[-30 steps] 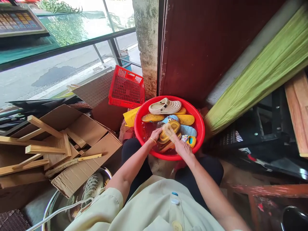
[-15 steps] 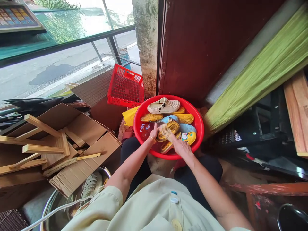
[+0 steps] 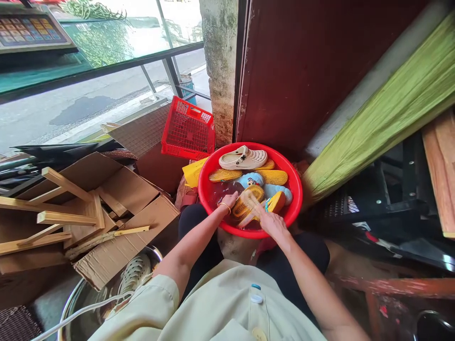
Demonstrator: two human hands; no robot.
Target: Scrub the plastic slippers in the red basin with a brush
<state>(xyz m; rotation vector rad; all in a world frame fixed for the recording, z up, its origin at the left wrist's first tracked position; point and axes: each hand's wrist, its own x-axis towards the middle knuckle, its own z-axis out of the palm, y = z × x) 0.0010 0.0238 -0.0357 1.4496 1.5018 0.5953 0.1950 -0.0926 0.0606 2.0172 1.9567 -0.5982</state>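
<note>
A red plastic basin (image 3: 299,201) of water rests between my knees, full of footwear. My left hand (image 3: 230,201), with a thin gold bangle on the wrist, grips a ridged yellow-orange sandal (image 3: 249,201) at its edge. My right hand (image 3: 272,223) holds a pale-bristled scrubbing brush (image 3: 253,199) against that sole. A cream clog (image 3: 243,158) sits at the basin's far side. Beside it lie yellow-orange sandals (image 3: 275,177), a blue cartoon slipper (image 3: 250,180), a light blue slipper (image 3: 277,192) and a yellow shoe (image 3: 275,202).
A red plastic crate (image 3: 188,130) stands behind the basin. Flattened cardboard boxes and wooden slats (image 3: 121,203) are piled on the left. A steel basin (image 3: 76,308) holding a pale clog sits at lower left. Green cloth (image 3: 384,104) and dark furniture fill the right.
The yellow shoe at the basin's right has turned, showing its underside. My left hand has shifted slightly nearer me, and the brush stays on the sandal.
</note>
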